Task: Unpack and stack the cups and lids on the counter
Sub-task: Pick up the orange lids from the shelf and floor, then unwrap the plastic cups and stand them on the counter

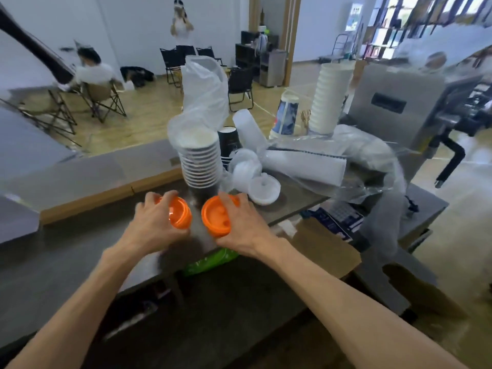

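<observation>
Hands [198, 222] on two orange lids [197, 215]

- The left hand [155, 222] is covering much of one orange lid [179, 214], so only its right part is showing.
- The right hand [241, 225] is hiding the far side of the other orange lid [215, 218].
- A green packet [210, 262] is peeking out from under the right wrist; most of it is hiding.
- The bottom of the cup stack [202, 161] is looking dark and blurry.
- Both arms are running off the bottom edge.
- The people far behind are looking smeared.
</observation>
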Available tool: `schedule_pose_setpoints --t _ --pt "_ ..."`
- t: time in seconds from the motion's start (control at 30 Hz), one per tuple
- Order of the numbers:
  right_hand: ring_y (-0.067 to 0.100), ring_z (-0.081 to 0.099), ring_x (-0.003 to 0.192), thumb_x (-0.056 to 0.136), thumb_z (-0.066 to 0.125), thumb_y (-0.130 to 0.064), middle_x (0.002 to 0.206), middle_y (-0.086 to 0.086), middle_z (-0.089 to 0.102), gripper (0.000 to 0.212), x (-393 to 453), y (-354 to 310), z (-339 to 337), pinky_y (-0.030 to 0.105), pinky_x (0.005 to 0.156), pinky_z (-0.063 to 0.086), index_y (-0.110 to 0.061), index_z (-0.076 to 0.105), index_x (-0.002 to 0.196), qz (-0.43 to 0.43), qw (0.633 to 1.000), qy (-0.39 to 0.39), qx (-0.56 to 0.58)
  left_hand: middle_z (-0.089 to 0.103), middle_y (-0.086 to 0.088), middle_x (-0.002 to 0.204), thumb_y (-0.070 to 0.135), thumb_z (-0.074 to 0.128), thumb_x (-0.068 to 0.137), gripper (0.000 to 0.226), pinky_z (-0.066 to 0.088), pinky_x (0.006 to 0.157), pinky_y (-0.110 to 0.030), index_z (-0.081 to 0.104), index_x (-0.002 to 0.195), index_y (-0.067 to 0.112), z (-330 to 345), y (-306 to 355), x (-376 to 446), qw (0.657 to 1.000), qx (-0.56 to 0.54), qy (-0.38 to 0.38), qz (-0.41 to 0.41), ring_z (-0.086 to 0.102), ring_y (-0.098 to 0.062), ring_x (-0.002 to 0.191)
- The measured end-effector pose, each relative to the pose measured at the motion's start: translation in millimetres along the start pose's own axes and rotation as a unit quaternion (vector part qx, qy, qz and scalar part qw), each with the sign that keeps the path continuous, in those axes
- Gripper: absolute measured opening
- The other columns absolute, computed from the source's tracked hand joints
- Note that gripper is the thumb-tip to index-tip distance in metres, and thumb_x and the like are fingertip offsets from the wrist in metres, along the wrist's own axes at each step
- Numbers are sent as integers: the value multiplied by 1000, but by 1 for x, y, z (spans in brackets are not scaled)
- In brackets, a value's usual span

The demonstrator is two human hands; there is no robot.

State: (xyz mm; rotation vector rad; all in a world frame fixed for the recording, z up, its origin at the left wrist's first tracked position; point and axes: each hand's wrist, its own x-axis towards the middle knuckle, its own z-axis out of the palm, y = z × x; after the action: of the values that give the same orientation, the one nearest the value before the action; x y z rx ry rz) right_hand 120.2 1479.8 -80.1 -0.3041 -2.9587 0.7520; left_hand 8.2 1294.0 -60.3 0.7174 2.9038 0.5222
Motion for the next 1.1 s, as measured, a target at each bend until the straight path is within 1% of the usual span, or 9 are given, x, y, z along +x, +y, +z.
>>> schedule_pose_setpoints --t 0.1,0.2,0.3,0.43,0.6,0.77,0.9,1.0,1.1 --pt "40 25 146 78 81 -38 159 13 15 111 35 -17 19 51 118 33 -29 7 160 -31 998 -36 32 25 -15 153 47 86 69 107 38 111 -55 23 155 34 0 -28 19 999 -1 4 -47 32 -41 138" --pt "35 27 146 80 82 -37 157 12 19 110 52 -29 43 48 118 34 -30 7 159 -39 995 -38 85 10 -12 160 49 89 64 120 35 114 -57 15 158 33 6 -44 28 998 -9 4 -66 25 -42 144" --pt "30 32 143 81 82 -34 151 8 24 106 59 -27 58 45 116 37 -30 9 157 -38 991 -28 128 4 -10 163 47 88 66 121 35 114 -58 13 159 31 12 -51 24 996 -20 6 -85 24 -43 146" --pt "27 32 145 84 80 -34 156 6 23 103 63 -12 57 45 118 35 -32 8 157 -59 987 -48 139 12 -12 162 41 85 72 109 38 113 -56 20 158 26 18 -47 13 994 -11 44 -101 30 -40 144" --pt "26 36 142 85 78 -33 154 6 29 94 59 9 42 43 115 39 -29 18 157 -112 986 -48 114 31 -17 158 46 85 70 100 32 115 -57 35 153 21 21 -22 -6 983 101 110 -111 35 -38 142" --pt "26 42 135 91 72 -33 148 8 40 67 38 45 -2 40 112 41 -16 41 147 -191 981 -28 35 50 -14 142 36 82 74 72 43 106 -55 53 138 19 27 50 -36 973 133 168 -85 50 -37 129" --pt "23 53 118 94 67 -28 129 6 55 37 16 83 -54 40 101 49 -13 60 128 -238 970 2 42 64 -4 122 25 75 83 41 51 93 -45 66 123 18 38 142 -48 976 83 201 3 61 -28 111" --pt "20 58 102 95 60 -22 114 4 61 22 -1 120 -97 36 88 53 -14 65 115 -248 967 44 42 66 -1 114 18 69 87 32 52 92 -38 68 119 17 47 215 -39 980 28 187 67 62 -22 104" --pt "22 58 98 92 58 -12 107 6 64 19 -13 158 -137 36 82 52 -10 67 109 -238 966 95 33 63 4 114 23 63 92 28 53 89 -35 64 120 21 51 273 -25 974 -6 200 109 61 -16 104"
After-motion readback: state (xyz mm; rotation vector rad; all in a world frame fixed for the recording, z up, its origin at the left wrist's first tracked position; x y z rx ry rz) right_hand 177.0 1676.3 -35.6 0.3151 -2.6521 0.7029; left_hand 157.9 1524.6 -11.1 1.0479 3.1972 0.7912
